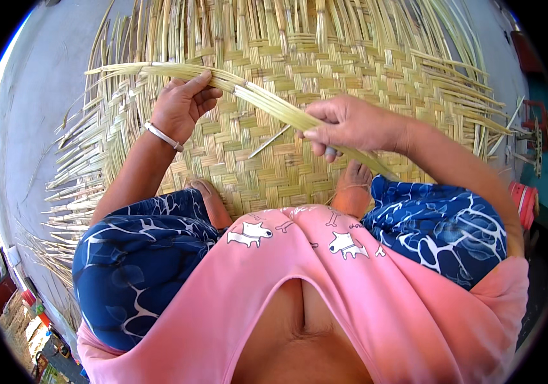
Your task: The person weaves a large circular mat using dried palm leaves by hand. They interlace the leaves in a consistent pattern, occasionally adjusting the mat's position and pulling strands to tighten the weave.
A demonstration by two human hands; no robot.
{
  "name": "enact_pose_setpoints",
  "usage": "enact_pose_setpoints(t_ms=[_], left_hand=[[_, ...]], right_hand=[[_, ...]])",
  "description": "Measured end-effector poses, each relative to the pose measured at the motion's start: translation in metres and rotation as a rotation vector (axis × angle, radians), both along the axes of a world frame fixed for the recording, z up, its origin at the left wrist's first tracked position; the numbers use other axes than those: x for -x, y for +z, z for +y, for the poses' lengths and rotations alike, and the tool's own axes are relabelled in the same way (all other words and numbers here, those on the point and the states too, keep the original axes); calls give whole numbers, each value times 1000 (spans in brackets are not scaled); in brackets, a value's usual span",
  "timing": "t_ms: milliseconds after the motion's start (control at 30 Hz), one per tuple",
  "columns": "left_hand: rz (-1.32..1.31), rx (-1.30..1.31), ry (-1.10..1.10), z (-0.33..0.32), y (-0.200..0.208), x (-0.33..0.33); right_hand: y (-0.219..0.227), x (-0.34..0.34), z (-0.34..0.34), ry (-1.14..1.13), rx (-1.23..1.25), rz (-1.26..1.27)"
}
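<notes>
A long, pale green split reed strip [264, 101] stretches between my two hands above a woven reed mat [274, 160]. My left hand [184, 105] pinches it near its left part, thumb on top, and the strip's end sticks out past that hand. Nearer to me, my right hand [344, 128] is closed around the strip, whose other end slants down toward my right knee. Beside my right hand a thin, pale, straight rod [269, 141] appears, slanting over the mat; whether that hand also holds it I cannot tell. The mat shows a diagonal weave.
Loose unwoven reed ends [248, 22] fan out from the mat's far edge and both sides. My bare feet [353, 185] rest on the mat. Grey floor [27, 128] lies to the left. A red object [523, 203] and a metal-fitted piece [536, 144] stand at the right.
</notes>
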State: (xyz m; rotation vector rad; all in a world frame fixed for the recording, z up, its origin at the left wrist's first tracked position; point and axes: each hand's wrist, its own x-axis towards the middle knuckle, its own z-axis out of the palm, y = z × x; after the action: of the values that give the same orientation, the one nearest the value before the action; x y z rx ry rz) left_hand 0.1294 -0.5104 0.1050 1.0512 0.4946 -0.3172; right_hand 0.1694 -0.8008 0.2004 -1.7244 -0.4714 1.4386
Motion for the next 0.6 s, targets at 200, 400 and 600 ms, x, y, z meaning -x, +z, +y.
enact_pose_setpoints(t_ms=[200,400,600], left_hand=[[-91,-392,-457,-7,57,-82],[-700,-1054,-1026,-105,132,-161],[-580,-1747,-745,-39,41,-201]], right_hand=[[-38,15,-15,153,-159,-872],[-65,-10,-28,184,-26,-1079],[-83,-73,-55,-224,199,-671]])
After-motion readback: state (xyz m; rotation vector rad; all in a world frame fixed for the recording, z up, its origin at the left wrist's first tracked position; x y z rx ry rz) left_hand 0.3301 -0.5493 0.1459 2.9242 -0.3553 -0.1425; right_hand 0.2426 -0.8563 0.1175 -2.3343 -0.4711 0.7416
